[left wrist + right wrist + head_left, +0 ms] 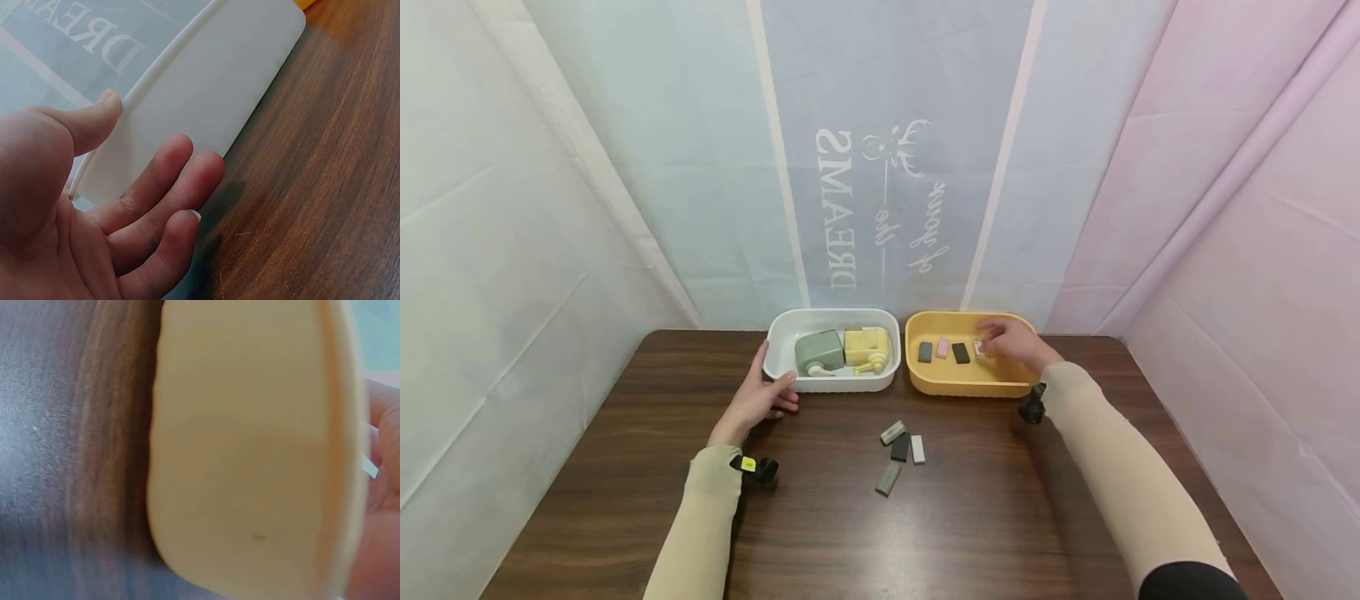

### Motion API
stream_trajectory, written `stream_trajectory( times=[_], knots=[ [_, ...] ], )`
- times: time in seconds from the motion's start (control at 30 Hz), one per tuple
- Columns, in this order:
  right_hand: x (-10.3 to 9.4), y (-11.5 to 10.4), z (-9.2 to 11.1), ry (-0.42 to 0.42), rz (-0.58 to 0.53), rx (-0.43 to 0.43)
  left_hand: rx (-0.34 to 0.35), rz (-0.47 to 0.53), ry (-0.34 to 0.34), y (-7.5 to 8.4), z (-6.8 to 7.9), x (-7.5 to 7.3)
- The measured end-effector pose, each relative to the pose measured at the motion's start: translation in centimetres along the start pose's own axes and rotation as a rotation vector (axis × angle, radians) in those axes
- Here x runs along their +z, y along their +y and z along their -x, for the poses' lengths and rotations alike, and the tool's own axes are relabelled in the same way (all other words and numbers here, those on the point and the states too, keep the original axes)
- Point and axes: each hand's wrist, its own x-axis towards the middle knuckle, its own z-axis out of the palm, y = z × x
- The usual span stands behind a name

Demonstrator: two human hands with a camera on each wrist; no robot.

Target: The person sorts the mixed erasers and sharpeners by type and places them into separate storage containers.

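Observation:
My left hand (pixel 756 404) rests at the front left corner of a white bin (pixel 842 385), thumb on the rim. In the left wrist view, its other visible fingers (pixel 162 169) lie loosely along the outer wall. Inside that bin sit a green box-shaped sharpener (pixel 820 351) and a yellow one (pixel 867 346), each with a crank. My right hand (pixel 1011 343) reaches into a yellow bin (pixel 970 388), fingertips pinching a small white eraser (pixel 978 349) near its floor. A grey eraser (pixel 925 352), a pink one (pixel 942 347) and a black one (pixel 961 353) lie in a row beside it.
On the brown table (pixel 820 517), in front of the bins, lie several loose erasers: a patterned one (pixel 892 432), a black one (pixel 900 447), a white one (pixel 918 449) and a grey-green one (pixel 889 479). A printed cloth (pixel 895 83) hangs behind the bins.

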Motion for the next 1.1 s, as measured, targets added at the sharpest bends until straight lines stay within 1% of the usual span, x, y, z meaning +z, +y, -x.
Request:
stream_trajectory(
  times=[0.17, 0.3, 0.4, 0.57, 0.7, 0.8, 0.87, 0.97, 1.1],
  knots=[
    [-0.4, -1.5, 0.2, -0.012, 0.042, -0.021, 0.0, -0.004, -0.012, 1.7, 1.2, 0.2],
    [-0.5, -2.5, 0.9, -0.023, 0.048, -0.071, -0.007, -0.008, -0.015, 2.1, 1.3, 0.2],
    [-0.5, -3.2, 1.6, -0.016, 0.061, -0.106, -0.008, -0.001, -0.017, 1.7, 0.8, 0.1],
    [-0.3, -4.8, 3.1, 0.005, 0.07, -0.15, -0.003, 0.001, -0.012, 0.1, -0.4, -0.3],
    [0.3, -5.6, 4.2, 0.031, 0.097, -0.228, 0.0, -0.018, 0.004, -0.7, -0.9, -0.4],
    [0.9, -6.1, 5.0, 0.039, 0.116, -0.307, -0.001, -0.029, 0.014, -0.8, -0.9, -0.4],
    [1.4, -6.5, 5.7, 0.031, 0.109, -0.341, -0.001, -0.029, 0.019, -0.8, -0.9, -0.4],
    [2.2, -7.0, 6.7, 0.012, 0.094, -0.368, 0.006, -0.038, 0.01, -0.6, -0.8, -0.4],
    [3.3, -7.5, 7.9, -0.002, 0.066, -0.391, -0.001, -0.039, 0.009, -0.5, -0.7, -0.4]
  ],
)
